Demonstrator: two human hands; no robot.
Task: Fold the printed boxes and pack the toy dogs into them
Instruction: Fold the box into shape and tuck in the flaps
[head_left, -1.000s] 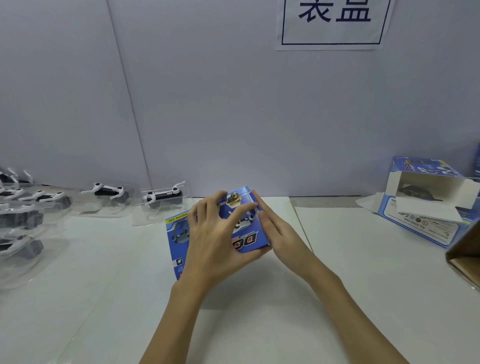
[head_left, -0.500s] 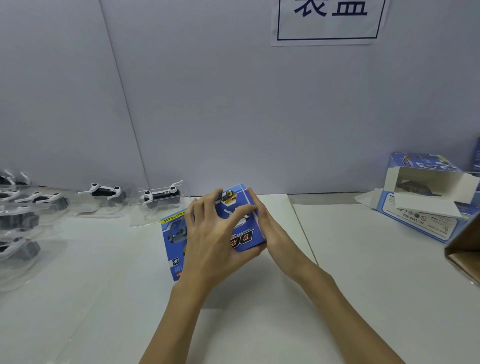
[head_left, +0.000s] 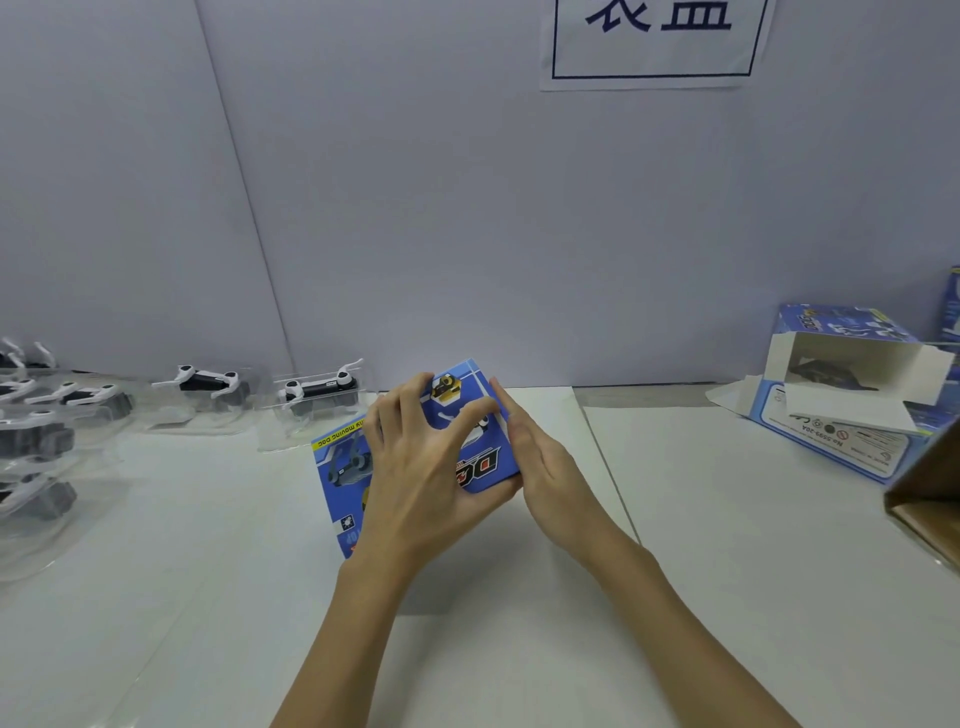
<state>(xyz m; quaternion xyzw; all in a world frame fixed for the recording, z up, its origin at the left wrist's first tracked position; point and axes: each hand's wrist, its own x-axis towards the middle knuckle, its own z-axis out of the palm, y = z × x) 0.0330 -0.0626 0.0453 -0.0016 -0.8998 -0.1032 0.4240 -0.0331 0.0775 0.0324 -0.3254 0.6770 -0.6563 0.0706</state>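
A blue printed box (head_left: 483, 457) stands on the white table in front of me, its top face tilted toward me. My left hand (head_left: 421, 467) lies over its top, fingers curled round the far and left edges and thumb on the printed face. My right hand (head_left: 540, 462) presses flat against the box's right side with straight fingers. Black-and-white toy dogs (head_left: 317, 389) in clear plastic shells lie in a row at the back left; another toy dog (head_left: 205, 382) lies beside the first.
An open blue box (head_left: 852, 395) with a dark toy inside lies at the back right, its white flaps spread. A brown carton corner (head_left: 924, 488) juts in at the right edge. More shelled toys (head_left: 41, 436) crowd the far left. A grey wall stands behind.
The view has dipped slightly and the box has shifted a little toward me. Both hands keep the same hold on it.
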